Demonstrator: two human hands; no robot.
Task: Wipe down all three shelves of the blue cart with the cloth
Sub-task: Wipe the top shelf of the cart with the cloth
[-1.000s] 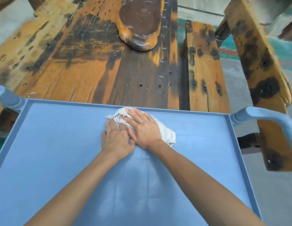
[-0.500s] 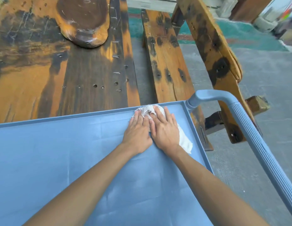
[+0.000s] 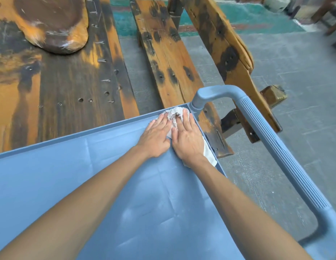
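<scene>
A single head-worn camera looks forward and steeply down from above the person's shoulders, close over the cart's top shelf (image 3: 73, 184), with both forearms running up from the bottom edge. It faces the shelf's far right corner, where the fingers (image 3: 185, 117) lie. Past the fingers the wide frame takes in the wooden table (image 3: 65, 81); right of them, the cart handle (image 3: 272, 143) and the floor (image 3: 304, 91).

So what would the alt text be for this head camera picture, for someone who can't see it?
Two bare hands, left hand and right hand, press a white cloth flat into the far right corner of a blue cart's top shelf, beside its handle.
</scene>
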